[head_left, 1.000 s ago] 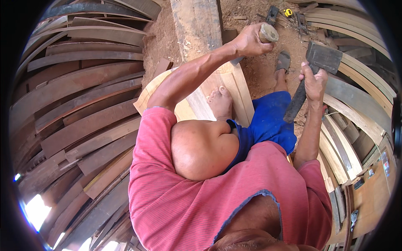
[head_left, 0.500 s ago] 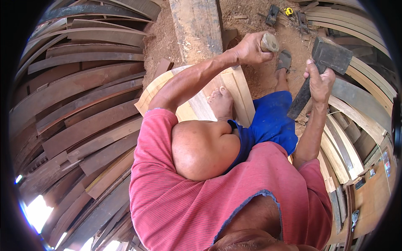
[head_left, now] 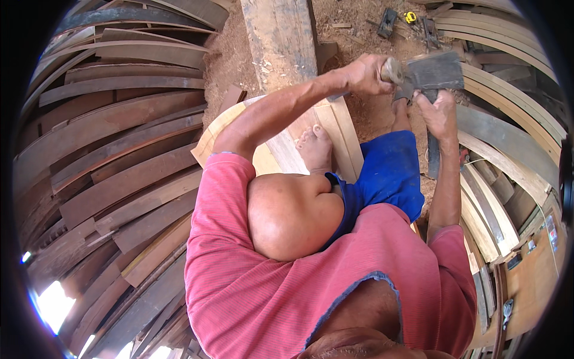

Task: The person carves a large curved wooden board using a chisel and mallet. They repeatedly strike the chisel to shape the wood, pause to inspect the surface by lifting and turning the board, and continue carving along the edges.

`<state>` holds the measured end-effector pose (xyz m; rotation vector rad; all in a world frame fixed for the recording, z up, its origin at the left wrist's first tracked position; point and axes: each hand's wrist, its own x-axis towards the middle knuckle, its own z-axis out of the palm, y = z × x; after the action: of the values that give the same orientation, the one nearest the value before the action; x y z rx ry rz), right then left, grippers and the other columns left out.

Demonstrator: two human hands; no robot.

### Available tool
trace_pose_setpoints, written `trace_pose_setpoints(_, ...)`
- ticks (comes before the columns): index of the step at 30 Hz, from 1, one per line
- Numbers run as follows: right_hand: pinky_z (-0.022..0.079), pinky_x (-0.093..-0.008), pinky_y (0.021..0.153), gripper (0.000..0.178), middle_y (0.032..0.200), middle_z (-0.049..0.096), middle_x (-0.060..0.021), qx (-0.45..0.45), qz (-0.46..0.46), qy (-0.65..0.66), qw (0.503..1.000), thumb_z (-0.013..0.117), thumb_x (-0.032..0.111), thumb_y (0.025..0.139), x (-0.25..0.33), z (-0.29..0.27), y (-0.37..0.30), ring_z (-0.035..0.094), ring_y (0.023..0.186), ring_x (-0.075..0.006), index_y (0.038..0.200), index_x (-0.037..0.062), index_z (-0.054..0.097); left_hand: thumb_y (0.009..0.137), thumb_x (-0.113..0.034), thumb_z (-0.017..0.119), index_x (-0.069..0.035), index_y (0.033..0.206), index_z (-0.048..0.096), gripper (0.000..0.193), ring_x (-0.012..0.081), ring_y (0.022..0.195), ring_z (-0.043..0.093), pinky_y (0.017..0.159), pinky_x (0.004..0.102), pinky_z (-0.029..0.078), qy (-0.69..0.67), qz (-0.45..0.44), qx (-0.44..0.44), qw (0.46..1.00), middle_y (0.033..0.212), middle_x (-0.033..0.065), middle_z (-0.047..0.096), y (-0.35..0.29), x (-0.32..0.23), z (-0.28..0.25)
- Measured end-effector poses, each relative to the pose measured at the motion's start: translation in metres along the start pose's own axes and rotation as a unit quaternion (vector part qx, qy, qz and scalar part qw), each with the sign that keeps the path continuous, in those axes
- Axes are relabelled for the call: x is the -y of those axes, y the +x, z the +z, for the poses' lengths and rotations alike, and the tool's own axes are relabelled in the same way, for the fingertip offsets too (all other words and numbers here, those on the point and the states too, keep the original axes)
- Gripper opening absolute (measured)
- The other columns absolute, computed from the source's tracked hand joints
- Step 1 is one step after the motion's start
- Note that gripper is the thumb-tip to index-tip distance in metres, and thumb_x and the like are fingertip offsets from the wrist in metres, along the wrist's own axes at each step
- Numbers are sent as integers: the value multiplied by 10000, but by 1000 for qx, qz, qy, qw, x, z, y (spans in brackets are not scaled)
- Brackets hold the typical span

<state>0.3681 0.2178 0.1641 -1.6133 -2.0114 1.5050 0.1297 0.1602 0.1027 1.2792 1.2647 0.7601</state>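
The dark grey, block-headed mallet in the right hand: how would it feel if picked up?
The dark grey, block-headed mallet is likely top-heavy: its bulky head outsizes the slim handle. It should feel stiff, its handle showing no sag. Laid down, the squared head probably wouldn't roll.

Stacked boards (head_left: 125, 149) fill the left side; ahead, a timber beam (head_left: 280, 42) runs away through the sawdust (head_left: 230, 54), beyond a wooden panel (head_left: 345, 133); on the panel rests the left foot (head_left: 315, 146); the left hand (head_left: 366, 75), ahead of that foot and to its right, holds a chisel (head_left: 392, 70); just right of the chisel's butt is the head of a mallet (head_left: 435, 70), in the right hand (head_left: 439, 113); farther off, a hand plane (head_left: 387, 24) lies left of a tape measure (head_left: 410, 17); planks (head_left: 493, 99) line the right side.
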Motion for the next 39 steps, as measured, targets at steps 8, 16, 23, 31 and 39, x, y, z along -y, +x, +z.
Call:
trace_pose_setpoints(8,491,-252,590,166,864,669,-37,-106,57,237,964,723,123,928,10,-17,-5,601,680,-90,1024,-10,693,796,-222,792,-48,1083,697,348,217,946,737,866,368,575,-1,-6,-33,999,991,114,765,16,-14,-20)
trace_pose_setpoints(16,496,-276,602,205,812,679,-50,-128,49,182,974,749,186,924,12,-32,-11,613,666,-98,962,-12,711,783,-216,783,-57,1108,686,374,233,931,738,860,376,575,4,-6,-10,1000,983,117,762,6,-7,-14)
trace_pose_setpoints(23,525,-339,644,329,797,729,-100,-44,-20,-76,996,726,258,919,-5,15,-2,654,677,-159,866,-66,716,756,-247,805,-76,1129,684,427,330,959,737,860,416,576,13,13,8,1000,1015,166,754,8,-2,2)
trace_pose_setpoints(31,517,-315,626,243,790,712,-95,-44,146,24,988,706,215,914,7,12,-8,656,683,-118,899,-28,714,765,-286,789,-68,1117,678,429,361,971,731,886,450,570,40,-9,33,999,998,181,747,19,6,6)
trace_pose_setpoints(39,482,-333,512,257,690,650,-75,111,139,133,975,703,217,891,-64,45,-39,623,562,-135,780,-5,639,834,-244,790,-55,1136,669,377,275,968,730,901,407,584,33,-185,28,982,1043,168,749,-36,11,-40)
